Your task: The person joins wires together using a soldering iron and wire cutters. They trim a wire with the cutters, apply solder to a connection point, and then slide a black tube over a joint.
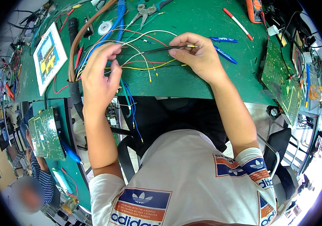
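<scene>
A thin black wire point(146, 51) stretches between my two hands above the bench's front part. My right hand point(202, 56) pinches it between thumb and fingers, near an end with a small pale and yellow tip point(192, 46). Curled fingers of my left hand point(101, 69) close round the wire's other stretch; just where they grip it is partly hidden. Loose wires fan out about the left hand, among them a yellow wire point(142, 68), a red wire point(153, 36) and a white wire point(132, 56), several ending in small tips. Blue wires point(131, 107) hang over the bench's front edge.
On the green bench point(202, 15) lie pliers point(144, 12), blue pens point(225, 54), a red and white marker point(238, 24) and a white spool point(105, 27). An orange multimeter point(254, 10) and a circuit board point(281, 77) sit right. A thick brown cable point(79, 41) runs left. Another person sits lower left.
</scene>
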A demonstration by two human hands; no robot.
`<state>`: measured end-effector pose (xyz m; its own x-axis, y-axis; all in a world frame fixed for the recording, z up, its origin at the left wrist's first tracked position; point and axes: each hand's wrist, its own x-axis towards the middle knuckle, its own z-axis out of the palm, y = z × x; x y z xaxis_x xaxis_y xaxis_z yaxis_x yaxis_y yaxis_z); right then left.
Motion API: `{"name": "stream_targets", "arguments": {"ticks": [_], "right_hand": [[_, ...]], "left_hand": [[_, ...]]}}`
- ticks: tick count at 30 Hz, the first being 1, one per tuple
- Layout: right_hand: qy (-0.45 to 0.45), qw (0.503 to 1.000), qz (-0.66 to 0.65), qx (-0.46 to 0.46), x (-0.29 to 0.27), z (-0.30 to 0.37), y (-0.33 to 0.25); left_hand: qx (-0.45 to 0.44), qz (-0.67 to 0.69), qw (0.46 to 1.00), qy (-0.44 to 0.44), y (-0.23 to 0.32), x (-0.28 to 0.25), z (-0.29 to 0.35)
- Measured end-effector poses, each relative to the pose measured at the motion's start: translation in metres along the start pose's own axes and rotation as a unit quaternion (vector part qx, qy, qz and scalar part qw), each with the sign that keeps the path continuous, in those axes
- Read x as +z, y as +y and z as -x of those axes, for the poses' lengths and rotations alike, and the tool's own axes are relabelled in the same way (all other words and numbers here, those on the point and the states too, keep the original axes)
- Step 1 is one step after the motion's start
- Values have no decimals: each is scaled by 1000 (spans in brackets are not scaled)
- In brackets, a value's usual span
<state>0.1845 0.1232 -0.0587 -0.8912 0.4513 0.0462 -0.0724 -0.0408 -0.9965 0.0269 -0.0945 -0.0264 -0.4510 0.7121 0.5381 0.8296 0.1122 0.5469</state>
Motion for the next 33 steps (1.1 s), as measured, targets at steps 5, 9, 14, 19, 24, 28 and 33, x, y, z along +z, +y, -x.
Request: {"name": "stream_targets", "arguments": {"ticks": [5, 9, 14, 19, 24, 28, 33], "right_hand": [[5, 1000, 3, 3, 1, 1, -4], [7, 1000, -3, 0, 1, 1, -5], [-2, 1000, -18, -4, -1, 1, -3], [6, 1000, 0, -10, -1, 1, -2], [-2, 1000, -5, -6, -2, 1, 0], [-9, 1000, -8, -15, -4, 0, 4], [-6, 1000, -12, -7, -3, 1, 0]], "left_hand": [[-66, -29, 997, -11, 11, -6, 11], [-39, -103, 993, -46, 7, -7, 18], [-34, -99, 994, -34, -2, 0, 24], [-39, -34, 998, 22, 1, 0, 24], [-63, -1, 997, 41, -3, -2, 22], [-82, -43, 996, -7, 1, -16, 17], [-214, 81, 973, -40, -13, -34, 29]]}}
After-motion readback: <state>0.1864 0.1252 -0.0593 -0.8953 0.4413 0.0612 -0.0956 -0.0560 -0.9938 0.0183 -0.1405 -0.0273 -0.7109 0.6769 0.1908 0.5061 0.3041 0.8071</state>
